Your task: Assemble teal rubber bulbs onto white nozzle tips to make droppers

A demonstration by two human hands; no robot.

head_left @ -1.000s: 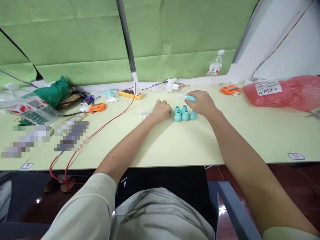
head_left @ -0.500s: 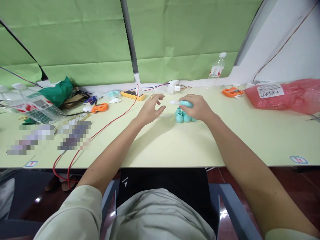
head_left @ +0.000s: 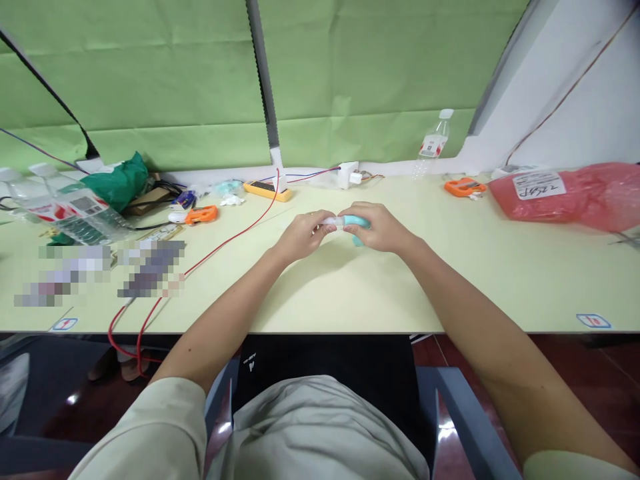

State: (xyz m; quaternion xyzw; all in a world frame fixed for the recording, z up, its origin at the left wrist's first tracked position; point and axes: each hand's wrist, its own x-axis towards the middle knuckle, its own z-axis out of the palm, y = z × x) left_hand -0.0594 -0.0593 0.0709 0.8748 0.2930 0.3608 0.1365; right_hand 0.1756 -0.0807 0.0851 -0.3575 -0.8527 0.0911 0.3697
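Observation:
My right hand (head_left: 376, 228) is closed around the turquoise body of a small bottle (head_left: 356, 221), which lies level between my hands. At its left end, a whitish, translucent tip (head_left: 333, 221) is pinched by the fingers of my left hand (head_left: 303, 235). Just beneath my right fingers a bit of a turquoise piece (head_left: 357, 241) shows on the table; the rest of the turquoise group is hidden behind my right hand.
Left on the table (head_left: 320, 300) are plastic bottles (head_left: 83, 217), a green bag (head_left: 117, 183), an orange tool (head_left: 202, 214) and red cable. A yellow meter (head_left: 267, 191) and clear bottle (head_left: 434, 143) stand behind; right are another orange tool (head_left: 465, 187) and red bag (head_left: 590, 197).
My left hand has moved right and down and closed on the whitish tip. My right hand has come lower and slightly left with the bottle, covering most turquoise pieces.

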